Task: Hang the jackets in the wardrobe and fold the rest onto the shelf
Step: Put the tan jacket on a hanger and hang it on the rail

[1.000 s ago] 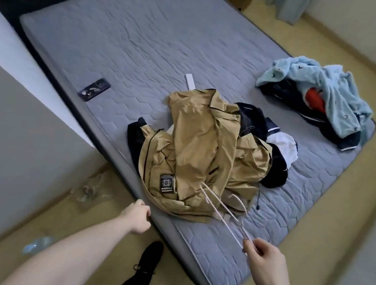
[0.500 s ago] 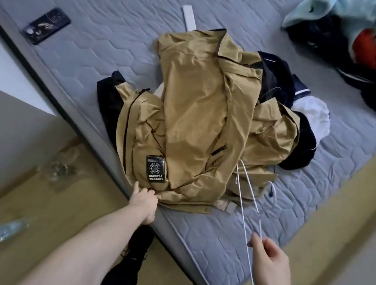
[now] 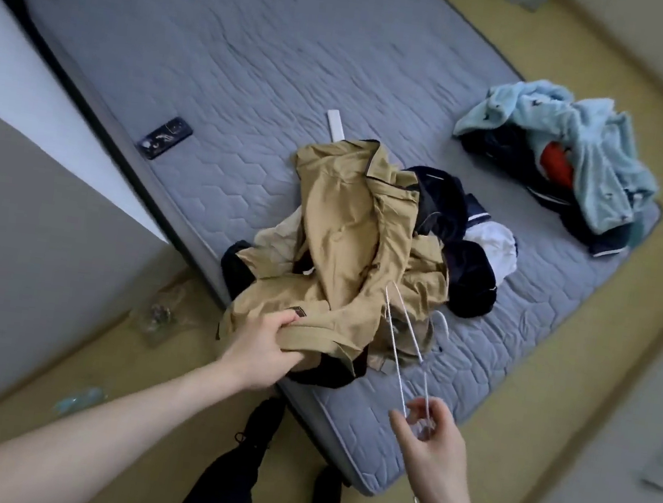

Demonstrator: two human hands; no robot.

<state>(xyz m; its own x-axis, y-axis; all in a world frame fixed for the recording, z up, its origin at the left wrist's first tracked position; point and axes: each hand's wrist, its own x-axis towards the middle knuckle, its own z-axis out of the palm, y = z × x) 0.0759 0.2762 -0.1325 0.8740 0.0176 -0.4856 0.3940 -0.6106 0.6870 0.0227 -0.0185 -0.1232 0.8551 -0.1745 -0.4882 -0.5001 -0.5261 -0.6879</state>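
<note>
A tan jacket (image 3: 349, 232) lies crumpled near the front edge of the grey mattress (image 3: 241, 52), on top of dark and white garments (image 3: 469, 268). My left hand (image 3: 263, 351) grips the jacket's lower hem and lifts it off the mattress edge. My right hand (image 3: 428, 434) pinches a white wire hanger (image 3: 407, 336) whose far end rests on the jacket. A second pile of clothes (image 3: 563, 154), light blue on top with red and dark pieces beneath, sits at the mattress's right corner.
A dark phone (image 3: 165, 137) and a small white strip (image 3: 335, 124) lie on the mattress. A grey panel (image 3: 31, 235) stands to the left. Plastic wrappers (image 3: 160, 309) litter the yellow floor. My dark-clad legs (image 3: 251, 450) stand by the bed.
My left hand has closed on the jacket's hem and pulled it up and toward me, bunching the fabric. The view has pulled back from the bed. The hanger stays in my right hand.
</note>
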